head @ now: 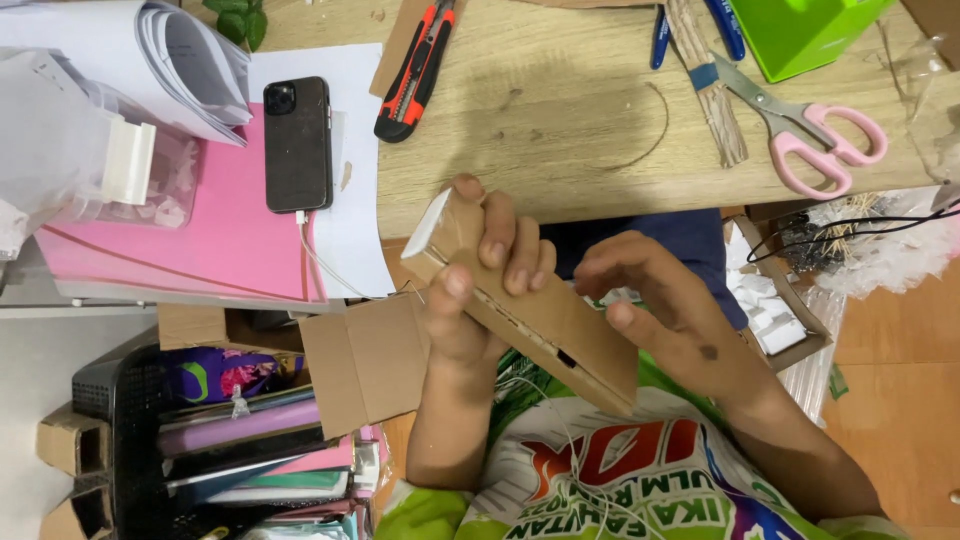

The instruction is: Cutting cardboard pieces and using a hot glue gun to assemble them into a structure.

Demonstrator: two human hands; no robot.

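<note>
The wooden table point(560, 110) fills the upper part of the head view, pale and grained, its near edge running just above the hands; below that edge, over the lap, the person holds a flat cardboard slab point(545, 315), brown and matte, built of layered sheets with a white face at its upper left end; its long axis runs on a slant from upper left, near the table's edge, down to lower right. The left hand point(470, 300) is closed round the slab's upper half, thumb pressed on the near face, fingers point(515, 255) curled over the far edge; so the slab's free length lies down and to the right of that grip. The right hand point(660, 295) is there at the lower half, thumb against the slab's long edge, fingers arched above it; whether these clamp it or only touch I cannot tell; it is the hand nearer the free end.

On the table: a stack of pink sheets point(215, 230) at the left edge, smooth and flat; a dark phone point(297, 143) lying on them, glossy, its white cable hanging over the near edge; pink-handled scissors point(805, 125) towards the right edge, steel blades crossed over a bundle of twisted paper cords point(712, 85); a red and black utility knife point(415, 70) near the far edge.
</note>
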